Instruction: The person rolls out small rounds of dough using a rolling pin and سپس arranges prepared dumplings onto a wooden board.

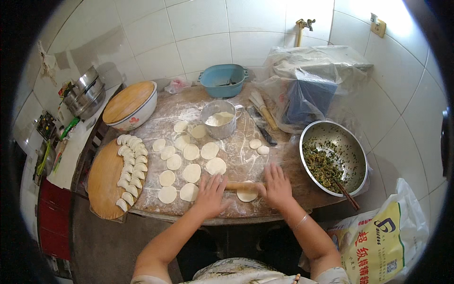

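Left arm [170, 236]: comes in at the lower edge, left of centre, bends at the elbow, its bare forearm slanting up and to the right.
Left wrist [199, 211]: nearly in line with the forearm.
Left hand [211, 195]: palm down, back of the hand facing up, fingers extended forward and close together.
Right arm [309, 231]: comes in right of centre, elbow bent outward, forearm slanting up and to the left.
Right wrist [288, 207]: almost straight.
Right hand [277, 187]: palm down, fingers extended forward, slightly parted, thumb reaching inward toward the left hand.
Both hands: side by side, apart, the right slightly farther forward.
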The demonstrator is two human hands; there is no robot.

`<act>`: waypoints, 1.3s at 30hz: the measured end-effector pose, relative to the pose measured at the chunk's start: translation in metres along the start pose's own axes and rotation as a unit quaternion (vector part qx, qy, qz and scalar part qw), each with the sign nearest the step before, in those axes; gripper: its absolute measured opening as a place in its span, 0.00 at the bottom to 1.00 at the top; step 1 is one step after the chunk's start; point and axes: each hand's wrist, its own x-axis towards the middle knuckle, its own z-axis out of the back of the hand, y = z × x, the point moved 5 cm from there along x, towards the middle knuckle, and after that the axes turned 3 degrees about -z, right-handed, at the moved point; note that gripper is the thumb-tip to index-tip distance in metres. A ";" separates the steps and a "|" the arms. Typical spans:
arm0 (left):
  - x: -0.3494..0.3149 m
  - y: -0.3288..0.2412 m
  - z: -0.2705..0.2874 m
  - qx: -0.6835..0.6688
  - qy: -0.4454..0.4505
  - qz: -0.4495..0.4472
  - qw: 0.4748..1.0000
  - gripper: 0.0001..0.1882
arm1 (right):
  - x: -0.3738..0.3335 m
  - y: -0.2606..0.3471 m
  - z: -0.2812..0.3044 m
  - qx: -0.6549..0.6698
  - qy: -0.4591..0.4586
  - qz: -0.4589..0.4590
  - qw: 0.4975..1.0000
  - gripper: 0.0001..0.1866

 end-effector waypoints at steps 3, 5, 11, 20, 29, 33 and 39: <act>-0.068 -0.019 -0.004 0.011 0.027 -0.003 1.000 0.49 | -0.071 0.021 0.010 -0.043 0.056 0.102 0.992 0.40; -0.078 -0.026 -0.006 -0.002 0.026 -0.006 1.000 0.48 | -0.083 0.013 0.007 -0.028 0.072 0.107 0.991 0.41; 0.040 -0.003 0.018 -0.076 -0.026 0.034 0.996 0.44 | 0.016 -0.046 -0.027 0.112 -0.029 -0.076 0.990 0.39; -0.044 -0.024 -0.003 0.002 -0.006 0.000 1.000 0.43 | -0.070 0.006 0.013 -0.040 0.043 0.099 0.993 0.38; 0.055 -0.044 0.003 -0.079 -0.065 -0.017 0.995 0.43 | 0.013 -0.030 -0.004 0.073 -0.054 0.001 0.996 0.23; 0.019 -0.085 -0.023 0.037 0.083 -0.105 0.990 0.45 | -0.015 -0.065 -0.013 0.098 -0.137 -0.042 0.985 0.17; 0.090 -0.041 -0.004 0.006 0.089 -0.025 0.996 0.45 | -0.051 -0.066 0.004 0.182 -0.110 -0.232 0.949 0.21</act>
